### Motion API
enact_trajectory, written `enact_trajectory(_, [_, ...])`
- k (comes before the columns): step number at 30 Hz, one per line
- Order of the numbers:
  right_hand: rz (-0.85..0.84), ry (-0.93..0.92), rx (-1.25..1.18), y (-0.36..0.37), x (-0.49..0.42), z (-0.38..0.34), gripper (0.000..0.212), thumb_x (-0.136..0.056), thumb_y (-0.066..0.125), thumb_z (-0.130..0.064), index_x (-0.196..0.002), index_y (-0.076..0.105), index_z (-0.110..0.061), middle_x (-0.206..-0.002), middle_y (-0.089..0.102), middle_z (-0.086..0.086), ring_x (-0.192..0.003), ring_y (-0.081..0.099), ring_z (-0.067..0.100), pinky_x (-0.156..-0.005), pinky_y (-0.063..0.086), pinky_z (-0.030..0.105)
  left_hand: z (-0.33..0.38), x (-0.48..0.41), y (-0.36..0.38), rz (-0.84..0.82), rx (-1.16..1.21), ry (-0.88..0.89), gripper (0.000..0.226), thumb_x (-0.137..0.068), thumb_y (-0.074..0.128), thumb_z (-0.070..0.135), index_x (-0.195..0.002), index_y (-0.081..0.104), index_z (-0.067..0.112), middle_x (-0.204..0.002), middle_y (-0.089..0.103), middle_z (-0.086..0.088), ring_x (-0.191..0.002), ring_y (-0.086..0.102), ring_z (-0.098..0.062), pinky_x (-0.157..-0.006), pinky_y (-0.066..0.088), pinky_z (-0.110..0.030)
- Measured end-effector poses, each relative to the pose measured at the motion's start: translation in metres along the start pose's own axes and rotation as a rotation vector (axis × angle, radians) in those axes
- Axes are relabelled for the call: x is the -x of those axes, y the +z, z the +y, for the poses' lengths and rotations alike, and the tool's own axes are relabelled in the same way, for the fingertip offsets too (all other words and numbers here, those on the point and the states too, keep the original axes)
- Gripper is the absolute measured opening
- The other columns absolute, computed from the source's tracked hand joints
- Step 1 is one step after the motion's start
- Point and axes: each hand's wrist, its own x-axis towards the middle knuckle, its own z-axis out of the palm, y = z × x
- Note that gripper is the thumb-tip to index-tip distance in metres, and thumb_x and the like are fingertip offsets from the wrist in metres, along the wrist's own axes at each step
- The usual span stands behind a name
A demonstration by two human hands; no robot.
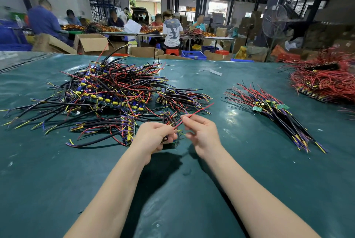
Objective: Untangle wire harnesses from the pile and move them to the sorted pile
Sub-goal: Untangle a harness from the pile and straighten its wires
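Observation:
A big tangled pile of wire harnesses (pixel 107 92) with black, red, yellow and purple leads lies on the green table at the left. My left hand (pixel 153 136) grips one harness (pixel 170 142) by its small circuit board, just in front of that pile. My right hand (pixel 201 132) pinches a red wire (pixel 197 112) of the same harness, which sticks up and to the right. The sorted pile (pixel 276 111) lies to the right, its wires fanned out in one direction.
A second heap of mostly red harnesses (pixel 322 82) sits at the far right. The green table cover (pixel 57 180) stretches toward me. Beyond the table edge are cardboard boxes, crates, a standing fan (pixel 274 21) and several people working at benches.

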Motion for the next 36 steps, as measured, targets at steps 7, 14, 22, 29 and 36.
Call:
enact_trajectory(7, [0.240, -0.093, -0.145, -0.029, -0.015, -0.013, 0.022, -0.088, 0.051, 0.007, -0.070, 0.058, -0.005, -0.042, 0.059, -0.002, -0.036, 0.054, 0.003, -0.043, 0.050, 0.015, -0.001, 0.002, 0.003, -0.144, -0.019, -0.071, 0.012, -0.083, 0.060, 0.003, -0.076, 0.067, 0.010, -0.059, 0.069, 0.003, -0.049, 0.061, -0.002, -0.037, 0.034, -0.010])
enact_trajectory(14, [0.214, -0.081, -0.071, -0.035, -0.018, -0.015, 0.024, -0.090, 0.051, 0.003, -0.068, 0.059, -0.004, -0.042, 0.059, 0.001, -0.034, 0.053, 0.004, -0.037, 0.046, 0.016, -0.002, 0.004, 0.003, -0.120, -0.180, -0.050, 0.014, -0.081, 0.059, 0.007, -0.068, 0.064, 0.012, -0.051, 0.064, 0.005, -0.043, 0.056, -0.002, -0.040, 0.034, -0.011])
enact_trajectory(22, [0.274, 0.017, -0.126, -0.042, -0.021, -0.024, 0.030, -0.096, 0.045, -0.017, -0.070, 0.058, -0.008, -0.034, 0.048, -0.004, -0.028, 0.044, 0.004, -0.032, 0.039, 0.013, 0.000, 0.003, 0.006, -0.409, 0.101, -0.123, 0.014, -0.090, 0.053, 0.016, -0.084, 0.065, 0.010, -0.065, 0.069, 0.004, -0.053, 0.060, 0.000, -0.043, 0.033, -0.011])
enact_trajectory(29, [0.020, 0.026, 0.233, -0.008, -0.004, -0.016, 0.025, -0.094, 0.050, -0.026, -0.073, 0.052, -0.012, -0.048, 0.055, 0.001, -0.034, 0.046, 0.005, -0.035, 0.041, 0.015, 0.004, -0.006, 0.000, -0.185, 0.542, -0.006, 0.024, -0.093, 0.037, -0.009, -0.088, 0.053, 0.008, -0.078, 0.070, -0.007, -0.054, 0.063, -0.004, -0.047, 0.048, -0.014])
enact_trajectory(36, [-0.132, 0.027, 0.521, 0.023, 0.015, 0.004, 0.015, -0.084, 0.060, -0.008, -0.086, 0.046, -0.014, -0.060, 0.054, 0.005, -0.034, 0.050, 0.006, -0.034, 0.045, 0.021, 0.003, -0.012, -0.003, 0.077, 0.901, 0.133, 0.027, -0.098, 0.030, -0.005, -0.079, 0.038, 0.012, -0.091, 0.060, -0.011, -0.081, 0.060, -0.018, -0.067, 0.055, -0.026])
